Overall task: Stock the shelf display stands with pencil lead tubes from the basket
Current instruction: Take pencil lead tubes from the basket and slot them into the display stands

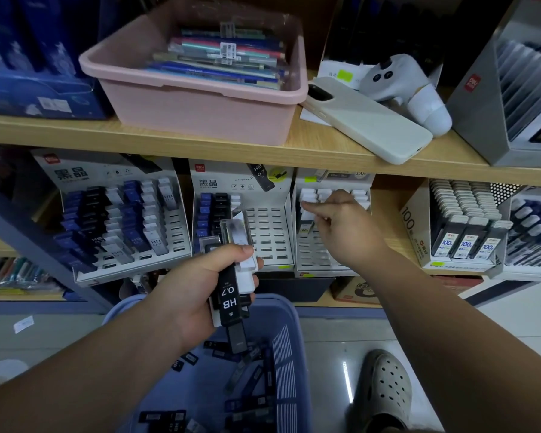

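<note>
A bunch of tubes (230, 295) is held tight in the left grip (197, 282), just over the blue basket (289, 310). That way the next ones are close by, and a dropped one would likely fall back in. More tubes are seen lying in the basket. The right grip (344, 226) is stretched out to the right stand (313, 254), with its fingers curled at the white tubes (306, 195) in the top rows. It cannot be told if a tube is pinched there, but it looks like a slot is being filled. Many slots in the middle stand (269, 232) are not filled yet. The stands are set on a low shelf (388, 242) of wood. On the top shelf (200, 142) a pink tub (200, 110) and a phone (366, 120) are seen. A pale, shiny floor (325, 339) is seen below.
</note>
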Demonstrator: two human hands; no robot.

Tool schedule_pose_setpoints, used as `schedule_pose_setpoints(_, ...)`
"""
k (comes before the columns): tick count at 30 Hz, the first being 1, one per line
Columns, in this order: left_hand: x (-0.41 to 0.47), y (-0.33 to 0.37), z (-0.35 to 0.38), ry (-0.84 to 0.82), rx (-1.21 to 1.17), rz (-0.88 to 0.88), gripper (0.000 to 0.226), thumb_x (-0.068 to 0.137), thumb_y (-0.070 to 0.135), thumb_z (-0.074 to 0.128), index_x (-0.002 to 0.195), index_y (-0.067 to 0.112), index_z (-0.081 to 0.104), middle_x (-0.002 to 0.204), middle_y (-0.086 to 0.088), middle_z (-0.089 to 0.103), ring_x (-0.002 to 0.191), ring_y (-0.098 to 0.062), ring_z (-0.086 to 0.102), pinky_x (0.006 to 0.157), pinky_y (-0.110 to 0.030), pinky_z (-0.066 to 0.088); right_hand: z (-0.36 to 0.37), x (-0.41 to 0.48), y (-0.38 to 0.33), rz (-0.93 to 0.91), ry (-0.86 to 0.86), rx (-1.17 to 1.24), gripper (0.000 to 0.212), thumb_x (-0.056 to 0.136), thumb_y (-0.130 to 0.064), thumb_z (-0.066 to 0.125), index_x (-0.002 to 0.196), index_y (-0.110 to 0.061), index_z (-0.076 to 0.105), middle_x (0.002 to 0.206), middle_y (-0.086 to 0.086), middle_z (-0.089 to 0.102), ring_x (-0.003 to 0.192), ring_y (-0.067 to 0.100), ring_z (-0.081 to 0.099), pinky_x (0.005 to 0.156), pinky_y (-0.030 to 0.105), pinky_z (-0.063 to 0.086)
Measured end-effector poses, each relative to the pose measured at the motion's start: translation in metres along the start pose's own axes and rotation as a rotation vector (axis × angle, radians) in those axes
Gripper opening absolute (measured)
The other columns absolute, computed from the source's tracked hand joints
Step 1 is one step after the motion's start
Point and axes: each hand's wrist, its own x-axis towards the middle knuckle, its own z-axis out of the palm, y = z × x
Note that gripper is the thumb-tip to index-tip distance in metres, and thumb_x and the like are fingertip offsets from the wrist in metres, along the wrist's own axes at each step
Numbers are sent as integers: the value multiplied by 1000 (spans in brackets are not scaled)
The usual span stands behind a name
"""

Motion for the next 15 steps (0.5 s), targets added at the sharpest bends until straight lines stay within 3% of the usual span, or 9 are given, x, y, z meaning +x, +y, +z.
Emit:
schedule_pose_setpoints(2, -1, 0, 2, -27, 13, -4, 49, 61, 23, 75, 104, 0, 74, 69, -7, 68, 54, -17, 61, 59, -29, 55, -7, -2, -10, 18, -26, -50, 38, 99, -21, 58, 135, -29, 63, 118, 5, 55, 94, 23, 61, 78, 34, 52)
schedule_pose_setpoints(4, -3, 1, 4, -47, 20, -3, 55, 62, 24, 74, 111, 0, 71, 67, -5, 68, 53, -17, 60, 51, -26, 54, -17, -5, -29, 63, -17, 48, 33, 99, -33, 58, 130, -26, 66, 116, -1, 58, 87, 13, 61, 77, 29, 48)
schedule_pose_setpoints(6, -4, 1, 5, -48, 29, -1, 56, 62, 24, 73, 113, 0, 71, 67, -5, 69, 52, -17, 60, 49, -24, 54, -27, -10, -55, 197, -97, 422, 28, 98, -43, 59, 109, -22, 74, 101, -8, 67, 78, 0, 61, 73, 25, 44)
schedule_pose_setpoints(8, -5, 1, 6, -46, 30, -2, 58, 62, 23, 74, 115, -1, 70, 68, -6, 68, 52, -17, 60, 48, -24, 54, -33, -17, -79, 336, -307, 769, 29, 96, -47, 60, 93, -23, 76, 89, -10, 72, 69, -3, 61, 68, 22, 44)
schedule_pose_setpoints(11, -5, 1, 7, -45, 20, 1, 58, 63, 22, 75, 116, 0, 69, 69, -7, 67, 52, -18, 60, 47, -24, 54, -27, -26, -92, 358, -412, 869, 20, 92, -42, 68, 88, -24, 76, 80, -15, 71, 71, 3, 61, 64, 22, 44)
schedule_pose_setpoints(15, -5, 0, 8, -52, 73, -24, 47, 62, 25, 74, 103, 2, 74, 67, -8, 67, 52, -19, 59, 47, -24, 52, -22, -26, -92, 446, -364, 971, 11, 88, -31, 74, 95, -23, 77, 83, -14, 72, 77, 2, 61, 67, 20, 42)
